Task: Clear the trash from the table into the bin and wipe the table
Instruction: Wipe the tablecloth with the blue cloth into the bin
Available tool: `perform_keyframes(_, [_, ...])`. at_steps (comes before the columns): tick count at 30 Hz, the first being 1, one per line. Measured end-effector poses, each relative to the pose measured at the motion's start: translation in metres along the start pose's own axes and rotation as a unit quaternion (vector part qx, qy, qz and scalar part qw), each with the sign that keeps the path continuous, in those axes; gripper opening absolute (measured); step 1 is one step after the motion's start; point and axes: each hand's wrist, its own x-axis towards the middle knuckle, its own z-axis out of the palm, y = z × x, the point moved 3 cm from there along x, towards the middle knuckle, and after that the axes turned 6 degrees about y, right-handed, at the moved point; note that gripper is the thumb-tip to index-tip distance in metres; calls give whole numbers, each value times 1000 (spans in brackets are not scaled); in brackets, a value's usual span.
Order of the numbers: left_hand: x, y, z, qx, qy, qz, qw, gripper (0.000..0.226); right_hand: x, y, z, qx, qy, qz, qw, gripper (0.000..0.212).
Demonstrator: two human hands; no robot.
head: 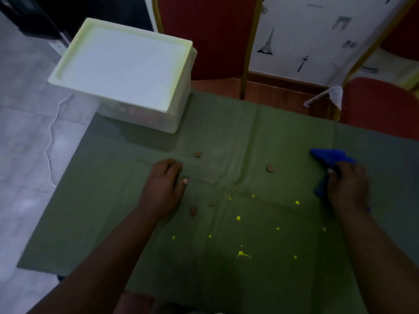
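A green-covered table carries several small brown scraps: one beyond my left hand, one in the middle, one and a smaller one near my left wrist. Yellow spots and a yellow smear dot the near half. My left hand rests on the cloth with its fingers curled under; whether it holds anything is hidden. My right hand grips a crumpled blue rag at the right. A white bin with a closed lid stands at the table's far left corner.
Two red chairs with gold frames stand behind the table, one at the back and one at the right. A crumpled white scrap hangs by the right chair. A thin white cable trails over the grey floor to the left.
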Motion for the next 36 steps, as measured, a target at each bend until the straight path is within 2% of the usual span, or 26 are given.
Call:
perform_keyframes(6, [-10, -26, -10, 9, 7, -27, 1000, 50, -13, -137, 37, 53, -63, -192, 978, 23])
perform_keyframes(9, [-17, -39, -17, 2, 21, -50, 999, 49, -48, -198, 50, 115, -95, -223, 963, 22])
perform_keyframes(11, [-22, -45, -20, 1, 30, -56, 998, 48, -71, -228, 53, 178, -133, -242, 944, 22])
perform_keyframes(14, [-31, -54, -23, 5, 32, -59, 998, 49, -96, -264, 51, 217, -158, -332, 905, 20])
perform_keyframes(16, [-36, -59, -23, 14, 32, -65, 997, 49, -87, -275, 41, 250, -146, -325, 900, 19])
perform_keyframes(18, [-40, -66, -26, 16, 33, -76, 996, 49, -64, -273, 34, 263, -96, -292, 914, 18])
perform_keyframes(21, [-45, -74, -29, 23, 39, -78, 996, 48, -18, -256, 36, 200, -50, -244, 948, 22])
perform_keyframes(24, [-51, -81, -30, 29, 42, -81, 995, 47, -1, -249, 54, 120, -87, -217, 965, 28])
perform_keyframes(29, [-57, -86, -28, 27, 41, -81, 996, 46, -51, -276, 67, 115, -120, -280, 946, 30])
perform_keyframes(33, [-62, -91, -28, 25, 42, -83, 995, 46, -114, -300, 58, 181, -132, -358, 906, 24])
perform_keyframes(36, [-66, -94, -30, 25, 47, -91, 994, 45, -153, -315, 48, 245, -193, -435, 845, 21])
